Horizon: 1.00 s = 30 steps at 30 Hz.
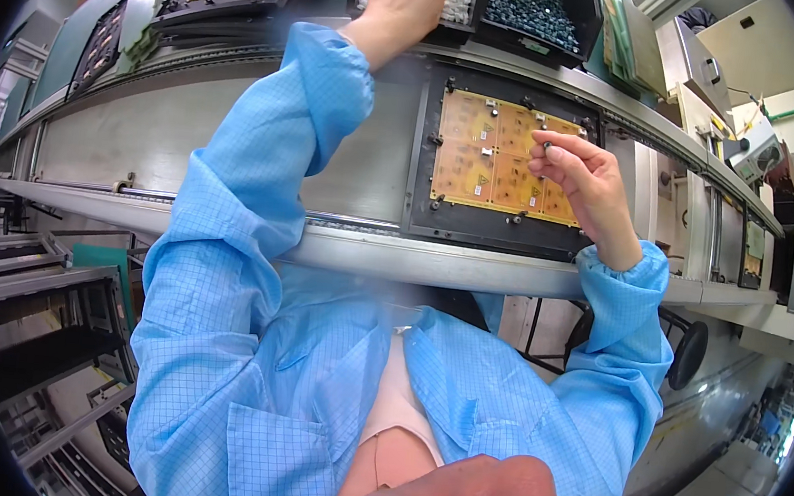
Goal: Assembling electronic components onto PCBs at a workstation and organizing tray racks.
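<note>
Mounted on the worker's head, the left of two side-by-side fisheye cameras is looking steeply down, its upright view facing across the conveyor [371, 169]. The blue coat [285, 467] is filling the near, lower frame; the left hand [406, 2] is appearing at the top edge, the right hand [593, 179] right of centre. The wide lens is bowing the front rail [424, 262] and taking in the room [718, 437] on both sides.
</note>
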### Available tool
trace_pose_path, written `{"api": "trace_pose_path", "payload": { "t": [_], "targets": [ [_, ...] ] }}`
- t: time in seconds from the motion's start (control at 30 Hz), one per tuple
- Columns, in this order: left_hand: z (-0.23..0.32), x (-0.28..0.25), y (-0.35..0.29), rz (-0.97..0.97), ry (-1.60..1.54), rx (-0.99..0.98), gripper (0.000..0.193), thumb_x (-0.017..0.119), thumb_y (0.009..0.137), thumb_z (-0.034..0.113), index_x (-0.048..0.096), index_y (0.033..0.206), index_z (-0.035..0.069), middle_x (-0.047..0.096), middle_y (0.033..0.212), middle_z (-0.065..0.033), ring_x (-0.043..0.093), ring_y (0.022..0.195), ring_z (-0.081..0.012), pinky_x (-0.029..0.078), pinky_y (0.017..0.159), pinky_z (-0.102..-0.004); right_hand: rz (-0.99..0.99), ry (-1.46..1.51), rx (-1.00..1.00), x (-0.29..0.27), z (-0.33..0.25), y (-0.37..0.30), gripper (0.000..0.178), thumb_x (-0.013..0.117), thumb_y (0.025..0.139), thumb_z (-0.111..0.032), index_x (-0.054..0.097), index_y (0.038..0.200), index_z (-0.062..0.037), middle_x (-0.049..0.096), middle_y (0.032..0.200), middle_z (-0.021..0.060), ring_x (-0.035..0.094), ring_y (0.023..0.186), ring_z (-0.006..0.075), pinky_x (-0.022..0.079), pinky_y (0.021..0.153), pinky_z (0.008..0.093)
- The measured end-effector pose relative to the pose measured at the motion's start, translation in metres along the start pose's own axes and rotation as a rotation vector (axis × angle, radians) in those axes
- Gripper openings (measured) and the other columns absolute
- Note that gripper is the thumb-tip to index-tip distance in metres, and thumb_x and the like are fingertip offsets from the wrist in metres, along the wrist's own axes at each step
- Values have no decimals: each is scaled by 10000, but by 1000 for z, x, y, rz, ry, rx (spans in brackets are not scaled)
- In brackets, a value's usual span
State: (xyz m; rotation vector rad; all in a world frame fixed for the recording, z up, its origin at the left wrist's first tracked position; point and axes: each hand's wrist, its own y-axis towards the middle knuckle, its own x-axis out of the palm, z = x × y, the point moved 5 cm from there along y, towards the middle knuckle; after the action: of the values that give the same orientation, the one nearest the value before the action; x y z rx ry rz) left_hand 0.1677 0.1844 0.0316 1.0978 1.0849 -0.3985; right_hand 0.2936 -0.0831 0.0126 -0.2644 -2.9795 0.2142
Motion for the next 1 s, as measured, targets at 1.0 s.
{"api": "trace_pose_path", "payload": {
  "t": [1.0],
  "targets": [
    [8, -36, -28, 351, -118, 110, 70, 624, 785, 126, 624, 822, 66, 592, 883, -115, 580, 897, -310, 507, 756, -406, 154, -913, -110, 42, 3, 8, 97, 692, 870, -3, 700, 965, 15, 649, 849, 31, 606, 720, 83, 487, 661, 206]
  ]
}}
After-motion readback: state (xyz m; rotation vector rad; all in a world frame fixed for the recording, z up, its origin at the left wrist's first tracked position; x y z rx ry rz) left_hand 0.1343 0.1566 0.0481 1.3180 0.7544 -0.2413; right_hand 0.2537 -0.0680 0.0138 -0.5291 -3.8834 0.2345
